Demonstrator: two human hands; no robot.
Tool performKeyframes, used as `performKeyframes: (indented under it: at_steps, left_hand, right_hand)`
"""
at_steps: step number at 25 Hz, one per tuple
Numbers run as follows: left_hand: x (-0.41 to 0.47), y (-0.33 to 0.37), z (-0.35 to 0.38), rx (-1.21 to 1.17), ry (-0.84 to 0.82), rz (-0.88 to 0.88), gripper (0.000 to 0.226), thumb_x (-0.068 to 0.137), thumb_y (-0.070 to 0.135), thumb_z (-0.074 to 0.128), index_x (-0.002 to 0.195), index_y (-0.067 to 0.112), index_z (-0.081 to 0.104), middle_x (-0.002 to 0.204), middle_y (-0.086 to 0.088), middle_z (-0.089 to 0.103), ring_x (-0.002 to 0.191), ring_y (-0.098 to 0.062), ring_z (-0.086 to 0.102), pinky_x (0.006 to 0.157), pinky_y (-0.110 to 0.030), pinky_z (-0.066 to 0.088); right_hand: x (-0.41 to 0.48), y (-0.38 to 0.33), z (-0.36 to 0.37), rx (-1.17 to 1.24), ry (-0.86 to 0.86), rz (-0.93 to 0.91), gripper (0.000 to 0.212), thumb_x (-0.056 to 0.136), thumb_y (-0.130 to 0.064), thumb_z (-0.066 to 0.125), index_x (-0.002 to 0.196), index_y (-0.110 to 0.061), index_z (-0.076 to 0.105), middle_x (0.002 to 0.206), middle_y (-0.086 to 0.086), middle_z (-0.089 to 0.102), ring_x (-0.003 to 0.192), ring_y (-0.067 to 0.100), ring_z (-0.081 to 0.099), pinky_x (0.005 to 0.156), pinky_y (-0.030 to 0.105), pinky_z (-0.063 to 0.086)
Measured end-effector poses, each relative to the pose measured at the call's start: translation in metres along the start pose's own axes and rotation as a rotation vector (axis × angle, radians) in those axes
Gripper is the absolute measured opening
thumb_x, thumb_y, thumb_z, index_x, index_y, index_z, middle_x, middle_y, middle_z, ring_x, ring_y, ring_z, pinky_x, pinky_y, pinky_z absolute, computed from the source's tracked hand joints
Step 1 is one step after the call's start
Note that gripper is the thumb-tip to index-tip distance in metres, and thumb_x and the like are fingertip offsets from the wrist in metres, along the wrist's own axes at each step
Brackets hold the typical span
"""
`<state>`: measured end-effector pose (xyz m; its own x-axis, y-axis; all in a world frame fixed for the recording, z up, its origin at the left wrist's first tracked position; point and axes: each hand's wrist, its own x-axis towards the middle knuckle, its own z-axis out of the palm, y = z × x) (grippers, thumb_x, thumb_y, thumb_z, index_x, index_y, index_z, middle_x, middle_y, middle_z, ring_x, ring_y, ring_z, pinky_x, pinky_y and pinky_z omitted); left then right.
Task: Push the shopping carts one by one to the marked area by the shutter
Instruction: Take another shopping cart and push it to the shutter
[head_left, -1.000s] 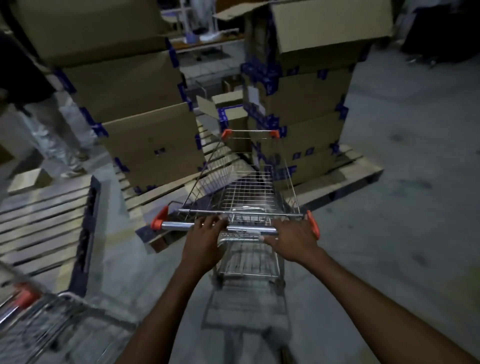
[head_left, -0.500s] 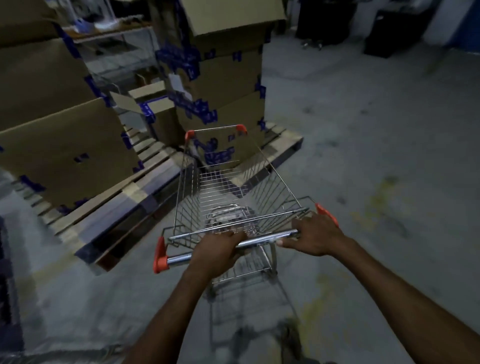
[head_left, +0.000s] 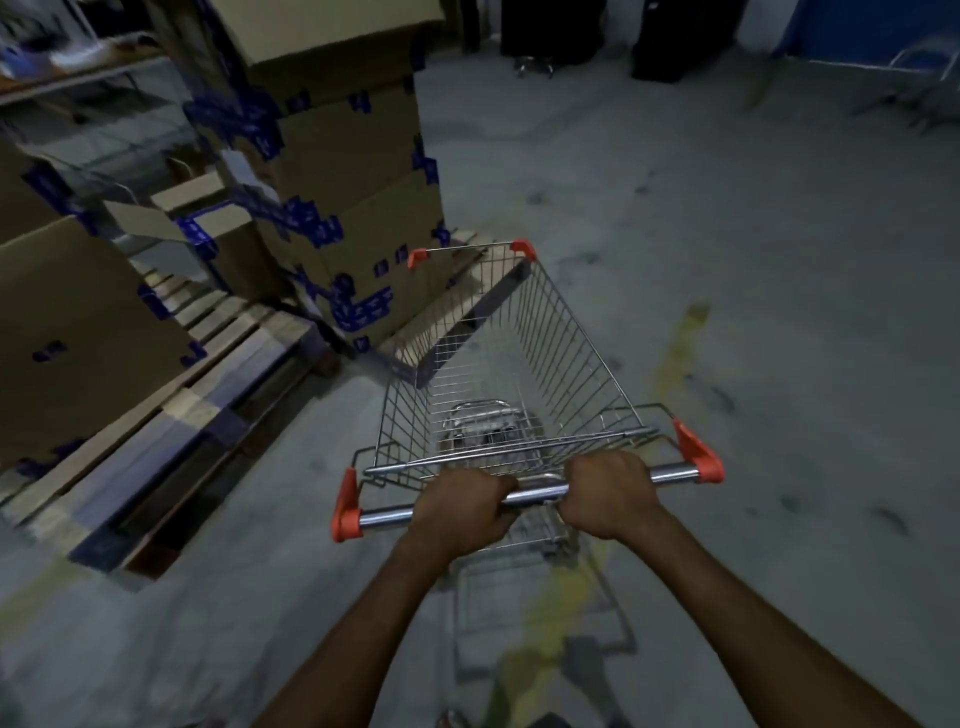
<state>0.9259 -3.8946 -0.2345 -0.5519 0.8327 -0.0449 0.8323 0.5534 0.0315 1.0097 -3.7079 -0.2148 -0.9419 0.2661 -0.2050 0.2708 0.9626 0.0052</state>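
Silver wire shopping cart with orange corner caps (head_left: 576, 364) stands just ahead of the fingers (head_left: 491, 487). Left hand (head_left: 460, 512) and right hand (head_left: 608, 493) grip its chrome handle bar (head_left: 387, 516), likely to steer past the wooden pallet (head_left: 208, 410) leftward.

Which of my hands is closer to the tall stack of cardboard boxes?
Left. The left hand grips the cart handle on the side facing the box stack, which stands ahead and to its left; the right hand grips the same bar farther right.

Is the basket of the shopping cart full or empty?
Empty: no goods lie in the cart; only the floor and a pallet corner show through its wire.
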Motion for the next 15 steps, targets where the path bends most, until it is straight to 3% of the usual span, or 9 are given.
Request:
performKeyframes:
  at_steps: [7,11,15]
  left_hand:
    - [0.068,0.103,-0.002,0.11,0.005,-0.048,0.048,0.085,0.062,0.052,0.092,0.018,0.071,0.088,-0.006,0.074,0.084,-0.03,0.071,0.071,-0.033,0.051]
    - [0.109,0.145,0.001,0.171,-0.004,-0.032,0.041,0.085,0.056,0.055,0.093,0.018,0.07,0.085,-0.005,0.073,0.08,-0.03,0.07,0.07,-0.033,0.052]
    - [0.153,0.173,0.0,0.178,-0.012,0.014,0.033,0.078,0.053,0.063,0.087,0.022,0.07,0.072,-0.003,0.071,0.067,-0.028,0.069,0.058,-0.031,0.05]
  right_hand:
    - [-0.035,0.118,0.019,0.001,0.075,0.109,0.024,0.064,-0.035,0.06,0.076,-0.018,0.071,0.068,0.004,0.071,0.063,0.028,0.07,0.063,0.031,0.052]
    - [-0.044,0.169,0.03,-0.02,0.112,0.181,0.021,0.068,-0.039,0.067,0.078,-0.02,0.07,0.069,0.001,0.071,0.063,0.024,0.069,0.061,0.029,0.047]
    - [-0.047,0.213,0.04,0.088,0.262,0.261,0.019,0.052,-0.03,0.073,0.066,-0.019,0.066,0.056,0.0,0.063,0.049,0.024,0.062,0.052,0.026,0.045]
